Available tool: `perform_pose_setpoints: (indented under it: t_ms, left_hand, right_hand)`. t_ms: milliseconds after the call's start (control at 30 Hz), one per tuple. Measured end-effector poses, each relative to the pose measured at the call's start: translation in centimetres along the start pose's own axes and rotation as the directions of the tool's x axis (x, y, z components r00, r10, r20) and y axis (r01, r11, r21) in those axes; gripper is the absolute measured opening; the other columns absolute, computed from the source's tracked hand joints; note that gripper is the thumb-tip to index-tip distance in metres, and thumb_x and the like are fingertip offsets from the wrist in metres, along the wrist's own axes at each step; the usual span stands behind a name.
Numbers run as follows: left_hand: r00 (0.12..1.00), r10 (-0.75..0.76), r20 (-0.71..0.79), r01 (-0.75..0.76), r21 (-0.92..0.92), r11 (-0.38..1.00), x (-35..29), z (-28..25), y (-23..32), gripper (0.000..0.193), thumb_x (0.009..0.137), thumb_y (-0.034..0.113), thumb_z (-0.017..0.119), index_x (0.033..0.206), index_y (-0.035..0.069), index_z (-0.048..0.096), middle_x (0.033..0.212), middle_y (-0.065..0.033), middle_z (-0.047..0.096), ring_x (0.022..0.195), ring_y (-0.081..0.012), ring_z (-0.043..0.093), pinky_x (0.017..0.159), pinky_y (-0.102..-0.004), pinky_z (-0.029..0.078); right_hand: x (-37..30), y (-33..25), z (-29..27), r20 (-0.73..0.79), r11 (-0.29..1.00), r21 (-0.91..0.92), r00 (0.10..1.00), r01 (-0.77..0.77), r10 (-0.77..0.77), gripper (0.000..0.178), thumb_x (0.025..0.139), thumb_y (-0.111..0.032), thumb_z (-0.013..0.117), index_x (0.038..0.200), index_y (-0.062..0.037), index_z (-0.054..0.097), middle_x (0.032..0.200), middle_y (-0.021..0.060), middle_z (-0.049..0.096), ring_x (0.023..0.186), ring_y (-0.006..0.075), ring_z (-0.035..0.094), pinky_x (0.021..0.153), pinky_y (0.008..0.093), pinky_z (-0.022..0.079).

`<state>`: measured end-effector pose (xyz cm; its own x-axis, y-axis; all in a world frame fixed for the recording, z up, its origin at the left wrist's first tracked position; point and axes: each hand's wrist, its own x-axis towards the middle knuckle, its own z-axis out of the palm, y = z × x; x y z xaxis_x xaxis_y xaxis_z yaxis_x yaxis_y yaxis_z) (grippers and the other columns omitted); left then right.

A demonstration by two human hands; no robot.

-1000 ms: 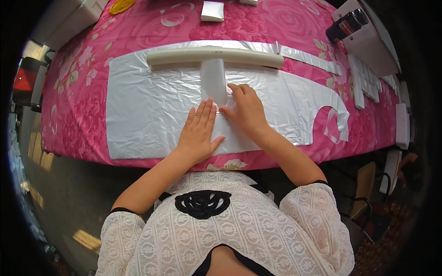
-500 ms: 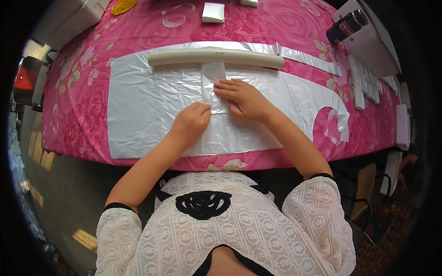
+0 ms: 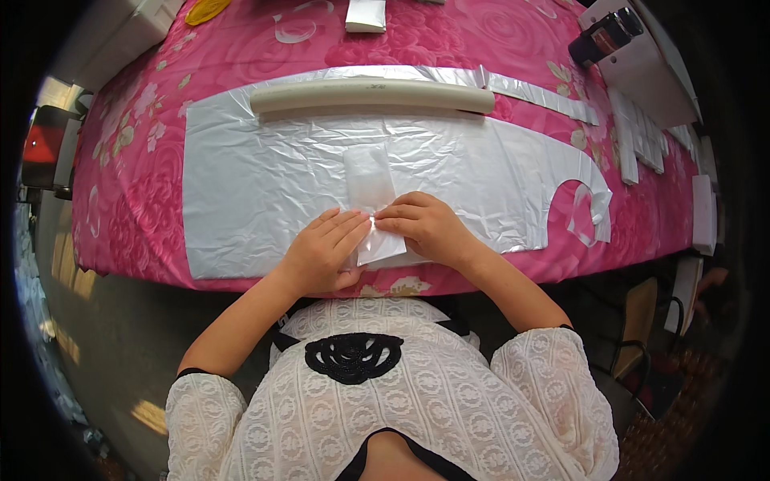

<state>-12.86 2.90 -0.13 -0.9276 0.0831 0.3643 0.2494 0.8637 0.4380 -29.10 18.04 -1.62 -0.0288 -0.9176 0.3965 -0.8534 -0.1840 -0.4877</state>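
Observation:
A translucent white plastic bag point(image 3: 370, 178), folded into a narrow strip, lies on a wide, flat layer of silvery plastic bags point(image 3: 233, 180). My left hand point(image 3: 327, 247) rests on the strip's left side near the table's front edge, its fingers stretched out and its thumb apart. Opposite it, my right hand point(image 3: 427, 229) has its fingertips pinched on the strip. Between the two hands the strip is creased, and its near end point(image 3: 383, 248) sticks out at a slant. Behind the hands, a long cream-coloured tube point(image 3: 369, 94) lies across the silvery layer.
A pink flowered cloth point(image 3: 449, 40) covers the table. A folded white packet point(image 3: 366, 14) lies at the far side. At the right are a dark flask point(image 3: 605, 38), a white box point(image 3: 654, 72) and folded white strips point(image 3: 638, 136). A chair point(image 3: 636, 325) stands at the lower right.
Both hands have moved nearer to me along the strip. The strip has shifted nearer too, away from the tube, and its near part now lies creased at a slant.

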Motion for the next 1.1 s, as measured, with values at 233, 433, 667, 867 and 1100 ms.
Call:
perform_pose_setpoints:
  t_ms: [233,433,667,867,1100]
  left_hand:
    - [0.975,-0.221,-0.021,0.220,-0.059,0.974,0.0,1.1,-1.3,0.036,0.068,0.006,0.064,0.103,0.002,0.058,0.088,-0.0114,0.064,0.085,-0.0234,0.062,0.072,-0.0320,0.048]
    - [0.758,-0.649,-0.067,0.554,-0.462,0.693,1.7,1.3,-0.8,0.040,0.079,0.010,0.063,0.115,-0.003,0.051,0.070,-0.0113,0.065,0.059,-0.0180,0.063,0.057,-0.0259,0.048]
    - [0.624,-0.782,0.018,0.678,-0.509,0.529,3.5,0.9,-2.3,0.061,0.077,0.011,0.064,0.127,-0.010,0.035,0.068,-0.0092,0.065,0.058,-0.0127,0.062,0.057,-0.0231,0.048]
    - [0.694,-0.718,-0.060,0.640,-0.407,0.652,3.5,0.2,-2.3,0.052,0.076,0.004,0.062,0.123,-0.007,0.043,0.087,-0.0113,0.063,0.075,-0.0142,0.062,0.062,-0.0245,0.049]
    - [0.987,-0.005,-0.158,-0.006,-0.069,0.998,4.3,1.8,-1.8,0.044,0.072,0.001,0.061,0.113,-0.005,0.050,0.111,-0.0168,0.055,0.097,-0.0304,0.057,0.084,-0.0368,0.047]
  right_hand:
    - [0.8,0.5,-0.7,0.034,0.941,0.083,0.945,-0.328,0.327,0.014,0.070,-0.006,0.063,0.084,-0.0072,0.065,0.083,0.0069,0.063,0.076,0.0219,0.059,0.066,0.0312,0.047]
    - [4.4,1.4,-1.6,0.239,0.653,0.218,0.688,-0.725,0.685,0.023,0.079,-0.023,0.060,0.069,-0.0028,0.066,0.061,0.0107,0.061,0.055,0.0229,0.058,0.057,0.0321,0.045]
    - [5.7,3.1,-1.8,0.408,0.534,0.161,0.549,-0.830,0.730,0.031,0.078,-0.027,0.057,0.063,-0.0014,0.065,0.056,0.0082,0.061,0.054,0.0197,0.059,0.060,0.0321,0.046]
    - [6.3,3.2,-1.9,0.449,0.496,0.131,0.497,-0.858,0.742,0.029,0.079,-0.024,0.058,0.068,0.0019,0.065,0.059,0.0090,0.061,0.054,0.0165,0.059,0.057,0.0288,0.046]
    - [6.3,3.0,-2.2,0.453,0.467,0.160,0.485,-0.870,0.748,0.029,0.078,-0.023,0.059,0.066,0.0037,0.063,0.057,0.0092,0.060,0.052,0.0145,0.057,0.052,0.0279,0.045]
